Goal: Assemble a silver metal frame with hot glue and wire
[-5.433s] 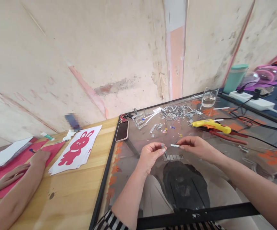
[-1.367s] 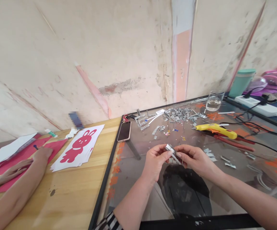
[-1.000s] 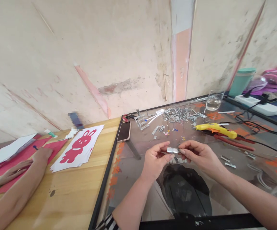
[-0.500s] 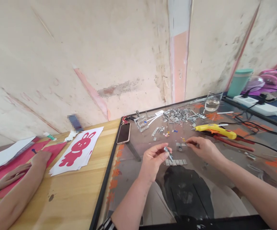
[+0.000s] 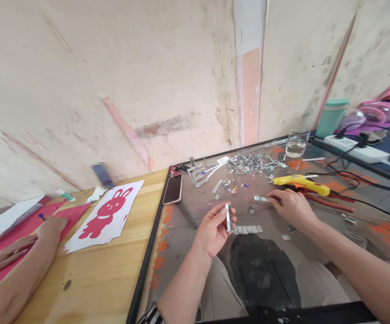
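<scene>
My left hand (image 5: 214,230) pinches a short, shiny silver strip (image 5: 229,218), held upright between thumb and fingers above the glossy tabletop. A flat silver strip (image 5: 260,198) is gripped at its right end by the fingertips of my right hand (image 5: 290,206). Just below that strip lies a small grey metal piece (image 5: 251,209). Near my left hand, a row of flat grey pieces (image 5: 249,230) lies side by side on the table. Beyond both hands spreads a heap of small silver pieces (image 5: 254,164).
A yellow glue gun (image 5: 303,183) and red-handled pliers (image 5: 330,202) lie past my right hand. Farther back stand a glass (image 5: 297,144) and a power strip (image 5: 353,147). A phone (image 5: 173,189) rests at the left edge. Another person's hands (image 5: 51,227) work on red paper at left.
My left hand has turned its silver strip upright, showing its shiny face. My right hand has moved slightly right, its strip now apart from the small grey piece.
</scene>
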A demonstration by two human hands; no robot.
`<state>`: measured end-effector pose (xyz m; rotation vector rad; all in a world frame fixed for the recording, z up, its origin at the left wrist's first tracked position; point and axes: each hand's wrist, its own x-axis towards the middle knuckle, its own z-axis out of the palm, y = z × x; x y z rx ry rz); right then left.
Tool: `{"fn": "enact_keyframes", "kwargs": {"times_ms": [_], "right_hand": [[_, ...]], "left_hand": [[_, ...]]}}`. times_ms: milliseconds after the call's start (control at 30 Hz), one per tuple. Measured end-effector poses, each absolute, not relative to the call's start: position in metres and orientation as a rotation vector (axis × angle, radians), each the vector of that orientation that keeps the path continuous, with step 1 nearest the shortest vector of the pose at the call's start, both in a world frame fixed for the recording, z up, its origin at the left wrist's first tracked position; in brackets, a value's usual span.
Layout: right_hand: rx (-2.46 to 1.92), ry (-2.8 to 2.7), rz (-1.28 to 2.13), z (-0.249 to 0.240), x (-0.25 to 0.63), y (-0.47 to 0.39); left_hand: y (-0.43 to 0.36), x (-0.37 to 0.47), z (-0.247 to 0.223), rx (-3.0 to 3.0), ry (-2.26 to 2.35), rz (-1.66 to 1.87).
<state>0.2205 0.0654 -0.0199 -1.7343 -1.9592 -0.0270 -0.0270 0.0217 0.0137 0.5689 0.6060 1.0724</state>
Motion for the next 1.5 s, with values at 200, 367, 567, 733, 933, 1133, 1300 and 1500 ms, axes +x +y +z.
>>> {"fn": "enact_keyframes", "kwargs": {"times_ms": [200,367,567,733,933,1133,1300,1500], "right_hand": [[-1.712,-2.025,-0.163,-0.023,0.216,0.064],[-1.697,-2.051,-0.213,-0.025,0.218,0.065],[-1.665,-2.062,-0.246,-0.024,0.215,0.061],[-1.517,-2.183,-0.235,-0.016,0.196,0.051],[-1.439,-2.272,-0.216,-0.013,0.174,0.044],[-1.447,-2.254,-0.186,-0.005,0.175,0.047],[-1.543,-2.189,-0.187,0.014,0.187,0.071],[-1.681,-2.2,-0.233,0.013,0.177,0.105]], "left_hand": [[0.024,-0.028,0.01,0.499,0.631,1.061],[0.027,-0.029,0.01,0.471,0.643,1.097],[0.027,-0.03,0.01,0.442,0.652,1.092],[0.025,-0.029,0.01,0.442,0.637,1.096],[0.027,-0.029,0.01,0.446,0.632,1.087],[0.026,-0.029,0.011,0.437,0.638,1.084],[0.027,-0.03,0.011,0.42,0.627,1.091],[0.031,-0.03,0.008,0.408,0.624,1.095]]}}
